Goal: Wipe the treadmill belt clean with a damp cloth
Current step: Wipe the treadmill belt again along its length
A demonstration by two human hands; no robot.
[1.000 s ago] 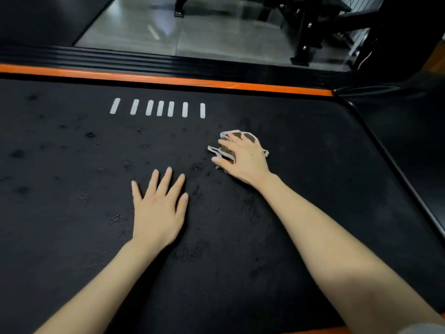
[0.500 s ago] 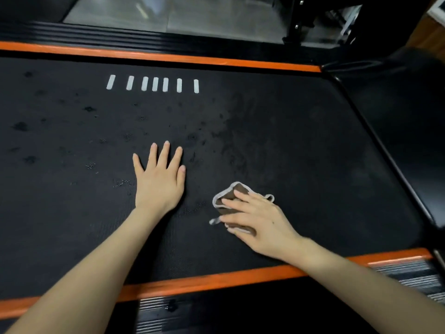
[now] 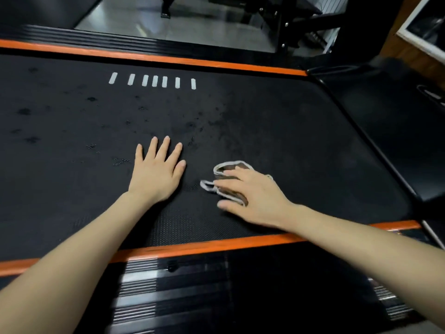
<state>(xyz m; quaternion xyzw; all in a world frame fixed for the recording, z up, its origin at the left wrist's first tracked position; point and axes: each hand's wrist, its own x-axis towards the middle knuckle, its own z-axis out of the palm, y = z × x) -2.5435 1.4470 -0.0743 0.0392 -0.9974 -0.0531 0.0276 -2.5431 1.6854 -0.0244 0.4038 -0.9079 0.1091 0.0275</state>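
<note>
The black treadmill belt [image 3: 289,131] fills the middle of the head view, with dark damp spots across its left and centre. A small brown cloth with a pale grey edge [image 3: 228,168] lies on the belt near its front edge. My right hand [image 3: 255,196] presses flat on the cloth with straight, spread fingers and covers most of it. My left hand [image 3: 156,172] rests flat on the bare belt just left of the cloth, fingers straight and apart, touching nothing else.
Orange strips border the belt at the far side [image 3: 168,59] and near side [image 3: 204,247]. A ribbed black side rail [image 3: 216,292] lies nearest me. White dashes [image 3: 154,80] mark the far belt. A black motor cover [image 3: 397,131] sits right; machine legs [image 3: 281,25] stand beyond.
My right hand has slid the cloth from the belt's middle back toward the near orange strip. Over the last half second it barely moved. My left hand stayed planted.
</note>
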